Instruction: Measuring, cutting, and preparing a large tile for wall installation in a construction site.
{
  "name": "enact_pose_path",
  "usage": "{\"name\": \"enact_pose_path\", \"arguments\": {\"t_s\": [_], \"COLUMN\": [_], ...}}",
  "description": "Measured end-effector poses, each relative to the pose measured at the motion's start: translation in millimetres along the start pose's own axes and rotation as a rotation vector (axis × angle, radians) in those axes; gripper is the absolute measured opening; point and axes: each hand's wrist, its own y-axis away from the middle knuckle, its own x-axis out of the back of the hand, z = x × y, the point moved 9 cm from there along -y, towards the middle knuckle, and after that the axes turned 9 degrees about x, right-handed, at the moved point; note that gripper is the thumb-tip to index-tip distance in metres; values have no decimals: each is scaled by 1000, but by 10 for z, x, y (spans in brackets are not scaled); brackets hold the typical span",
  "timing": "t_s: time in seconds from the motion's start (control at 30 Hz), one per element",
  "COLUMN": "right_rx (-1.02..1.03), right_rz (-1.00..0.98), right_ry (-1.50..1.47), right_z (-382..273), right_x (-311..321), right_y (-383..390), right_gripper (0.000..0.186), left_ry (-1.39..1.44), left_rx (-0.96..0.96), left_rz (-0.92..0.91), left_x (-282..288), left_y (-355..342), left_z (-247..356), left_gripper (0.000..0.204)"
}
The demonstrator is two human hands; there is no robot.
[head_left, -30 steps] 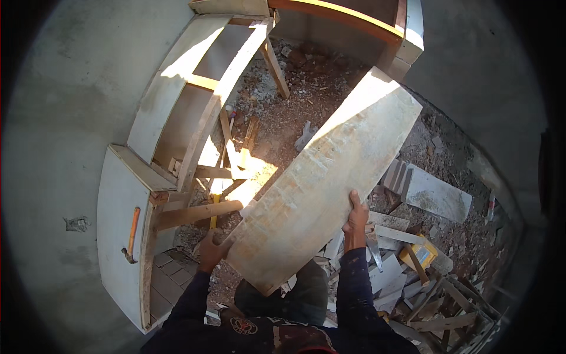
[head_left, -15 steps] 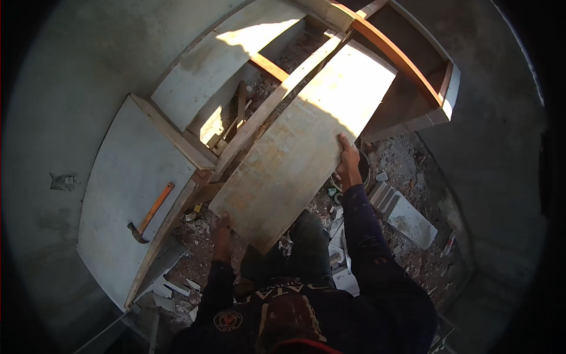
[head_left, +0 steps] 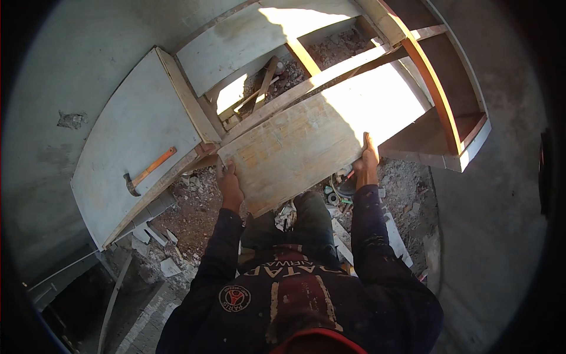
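Note:
A wide, flat wooden board [head_left: 295, 150], stained grey-brown with its far right part in bright sun, is held between my two hands. At its near left end, my left hand [head_left: 229, 186] grips the short edge. My right hand [head_left: 368, 160] clasps the long near edge toward the right, thumb on top and the other fingers hidden beneath. The board's far edge lies close along a long timber rail [head_left: 295, 93] of the wooden frame; whether they touch I cannot tell. A claw hammer [head_left: 150, 170] with an orange handle rests on a pale panel [head_left: 127, 141] at the left.
An open cabinet-like section with a reddish curved rail [head_left: 433, 82] stands at the far right. Behind the timber rail are another pale panel [head_left: 230, 50] and an orange crosspiece [head_left: 303, 57]. Rubble [head_left: 194, 206] and broken pieces litter the floor. Grey walls [head_left: 501, 194] enclose the space.
The board has turned clockwise, its long edges now closer to parallel with the timber rail. Both hands keep their hold. My view has shifted, so the frame appears farther right.

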Motion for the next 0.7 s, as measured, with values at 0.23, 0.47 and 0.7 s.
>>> {"name": "enact_pose_path", "arguments": {"t_s": [0.23,0.47,0.7], "right_rx": [-2,-105,15], "right_rz": [-63,84,400], "right_ry": [21,100,163], "right_z": [227,427,530], "right_x": [175,459,1103], "right_y": [96,985,1810], "right_gripper": [25,28,34], "left_ry": [-15,-288,-394], "left_rx": [18,329,693], "left_rz": [8,-120,-471], "left_x": [238,1012,686], "left_y": [248,3,34], "left_z": [40,-51,87], "left_gripper": [59,57,49]}}
